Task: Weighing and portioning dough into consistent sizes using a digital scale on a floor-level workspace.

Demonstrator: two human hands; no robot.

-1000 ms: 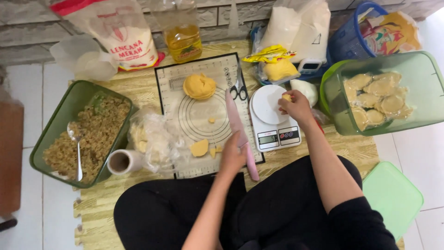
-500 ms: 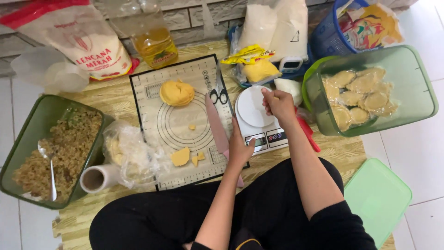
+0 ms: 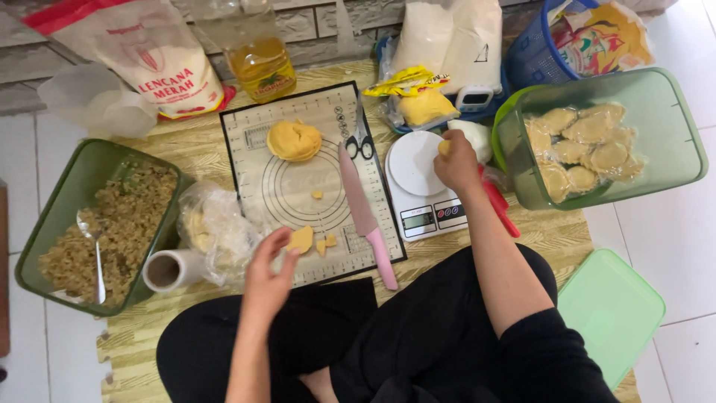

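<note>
Fingers of the left hand curl narrowly around a small flat piece of yellow dough at the near edge of the white pastry mat, pinching it just above the mat's printed rings; two smaller dough scraps lie just right of it on the mat. Over at the right, the right hand is closed on a little lump of yellow dough, holding it at the right rim of the round white plate of the kitchen scale. Between the two hands a pink-handled knife lies along the right side of the mat, blade pointing far, handle near. A larger folded mound of dough sits at the far part of the mat, with black-handled scissors just right of it. Left of the mat lie a crumpled clear plastic bag and a roll of wrap, and beyond them a green tub of brown crumbly filling with a spoon in it. At the far right a green container holds shaped pale pastries, and its green lid rests on the tiled floor near the person's knee. Along the far edge stand a flour bag and a bottle of oil.
</note>
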